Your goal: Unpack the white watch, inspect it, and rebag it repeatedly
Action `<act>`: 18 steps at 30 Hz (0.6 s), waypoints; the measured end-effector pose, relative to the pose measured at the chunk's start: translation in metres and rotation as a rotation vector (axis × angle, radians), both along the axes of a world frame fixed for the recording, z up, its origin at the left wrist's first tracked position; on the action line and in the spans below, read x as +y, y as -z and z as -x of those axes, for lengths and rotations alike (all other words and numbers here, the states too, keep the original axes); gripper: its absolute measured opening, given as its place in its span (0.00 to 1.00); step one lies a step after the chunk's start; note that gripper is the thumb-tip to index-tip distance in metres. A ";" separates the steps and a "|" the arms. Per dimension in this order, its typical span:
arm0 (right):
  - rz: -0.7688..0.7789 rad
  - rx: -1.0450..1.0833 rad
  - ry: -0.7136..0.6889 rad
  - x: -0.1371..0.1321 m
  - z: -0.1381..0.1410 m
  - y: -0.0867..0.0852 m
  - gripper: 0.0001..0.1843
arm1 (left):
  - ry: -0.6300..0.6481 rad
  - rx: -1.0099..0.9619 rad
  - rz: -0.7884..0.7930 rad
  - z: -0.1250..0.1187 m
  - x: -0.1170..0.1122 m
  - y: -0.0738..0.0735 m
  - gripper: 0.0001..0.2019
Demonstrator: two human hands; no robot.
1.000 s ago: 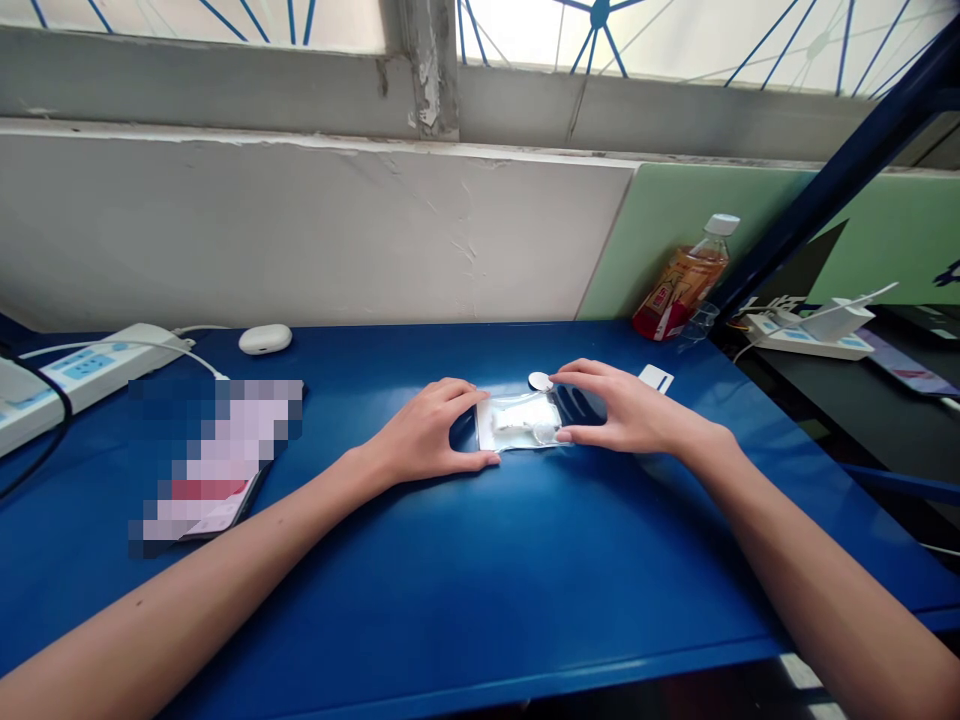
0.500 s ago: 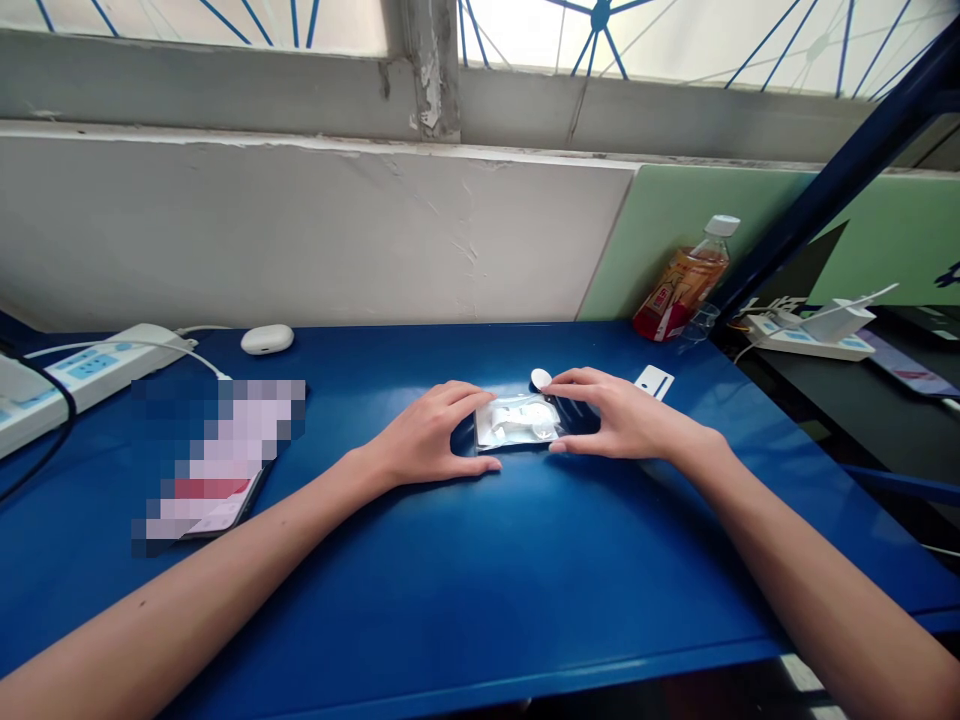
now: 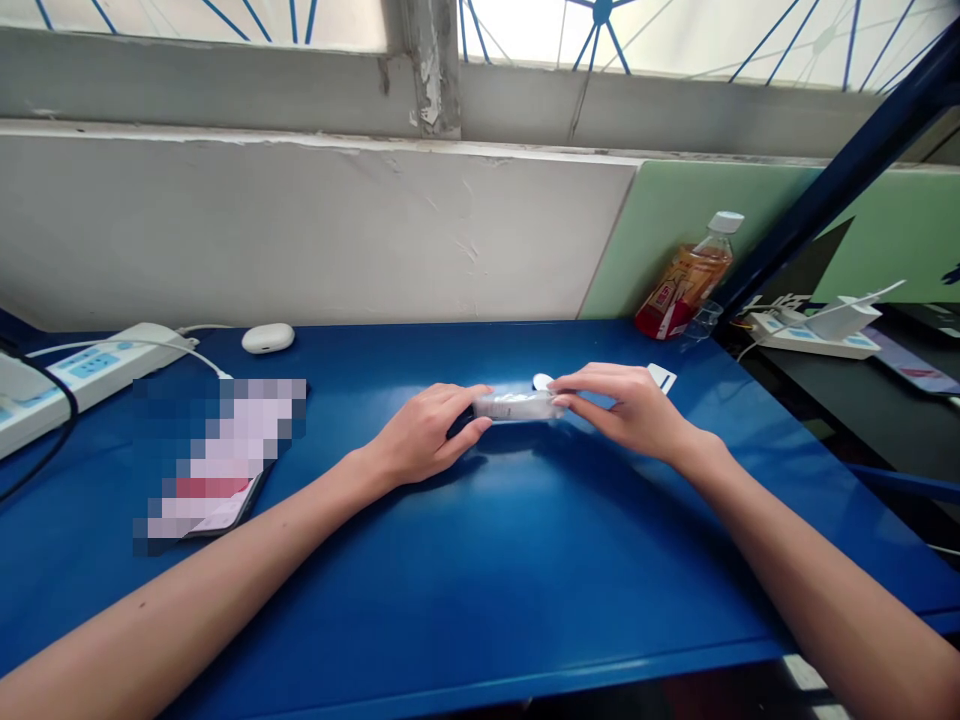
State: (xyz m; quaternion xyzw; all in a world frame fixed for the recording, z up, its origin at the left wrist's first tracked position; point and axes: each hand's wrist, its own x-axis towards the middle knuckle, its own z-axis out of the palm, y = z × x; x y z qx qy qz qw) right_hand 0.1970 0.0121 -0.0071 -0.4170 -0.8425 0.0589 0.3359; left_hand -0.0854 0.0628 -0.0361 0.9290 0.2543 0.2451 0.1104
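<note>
A small clear plastic bag (image 3: pixel 517 405) with white contents is held between both hands, lifted a little off the blue table (image 3: pixel 480 560) and seen almost edge-on. My left hand (image 3: pixel 424 435) pinches its left end between thumb and fingers. My right hand (image 3: pixel 626 408) pinches its right end. A small white round disc (image 3: pixel 541 381) lies on the table just behind the bag, and a white card (image 3: pixel 662 377) lies behind my right hand.
A phone (image 3: pixel 217 455) lies at the left, with a white power strip (image 3: pixel 82 375) and cables beyond it. A white earbud case (image 3: pixel 268 338) sits near the wall. A bottle of amber drink (image 3: pixel 688 280) stands at the back right beside a blue post (image 3: pixel 825 180).
The bag lay flat on the table under both hands; both hands have now pinched its ends and raised it, tilting it edge-on.
</note>
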 end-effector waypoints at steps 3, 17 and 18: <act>0.050 0.065 0.057 0.000 0.002 0.000 0.09 | -0.031 -0.050 -0.006 0.000 0.000 0.001 0.22; 0.105 -0.062 0.155 0.009 0.009 0.028 0.15 | 0.088 0.024 -0.009 -0.002 0.001 -0.002 0.31; 0.109 -0.083 0.138 0.009 0.007 0.026 0.15 | 0.095 0.037 -0.002 -0.003 0.001 -0.002 0.31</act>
